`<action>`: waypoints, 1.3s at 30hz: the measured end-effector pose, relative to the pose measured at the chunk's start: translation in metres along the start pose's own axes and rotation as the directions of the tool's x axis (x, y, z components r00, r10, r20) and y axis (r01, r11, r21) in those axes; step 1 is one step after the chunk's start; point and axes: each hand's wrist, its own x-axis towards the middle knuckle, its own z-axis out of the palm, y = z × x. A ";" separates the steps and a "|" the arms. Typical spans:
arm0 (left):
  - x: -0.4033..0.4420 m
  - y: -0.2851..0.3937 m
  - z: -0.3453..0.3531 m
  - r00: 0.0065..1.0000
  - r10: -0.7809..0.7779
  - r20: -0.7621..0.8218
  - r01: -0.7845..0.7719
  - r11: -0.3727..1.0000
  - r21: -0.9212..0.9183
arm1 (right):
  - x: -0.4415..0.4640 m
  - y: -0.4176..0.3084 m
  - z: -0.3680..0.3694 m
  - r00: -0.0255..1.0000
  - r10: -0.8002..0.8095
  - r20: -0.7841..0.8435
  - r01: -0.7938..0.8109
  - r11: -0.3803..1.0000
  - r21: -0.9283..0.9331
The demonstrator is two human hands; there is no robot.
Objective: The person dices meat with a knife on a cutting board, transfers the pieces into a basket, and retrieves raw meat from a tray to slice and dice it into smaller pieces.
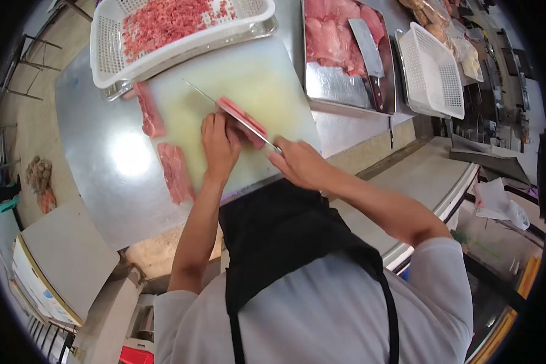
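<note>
My right hand (300, 162) is closed around the handle of a long knife (201, 91). The blade lies slantwise over a piece of raw meat (246, 132) on the cutting board (285, 79). A cut strip of meat (233, 110) rests along the far side of the blade. My left hand (218, 142) grips the meat on the near side, close to the blade, with its fingers bent. Two more strips of raw meat lie at the board's left edge: an upper one (149, 110) and a lower one (176, 173).
Behind the board, a white perforated basket (112, 57) holds diced meat. A metal tray (333, 94) at the right contains large meat pieces and a cleaver (367, 48). Beside it stands another white basket (431, 70). The metal table (97, 133) extends left.
</note>
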 end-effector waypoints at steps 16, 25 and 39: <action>-0.002 0.003 -0.001 0.999 0.006 -0.041 -0.008 0.999 -0.042 | -0.032 -0.021 -0.034 0.989 0.109 0.104 -0.113 0.993 0.042; -0.002 0.006 -0.006 0.998 -0.067 0.003 0.067 0.996 -0.056 | 0.018 -0.013 -0.004 0.999 0.002 0.035 -0.004 0.999 0.042; -0.019 0.011 -0.005 0.969 -0.198 -0.149 0.163 0.963 -0.215 | -0.028 -0.032 -0.031 0.996 0.091 0.008 -0.091 0.992 0.092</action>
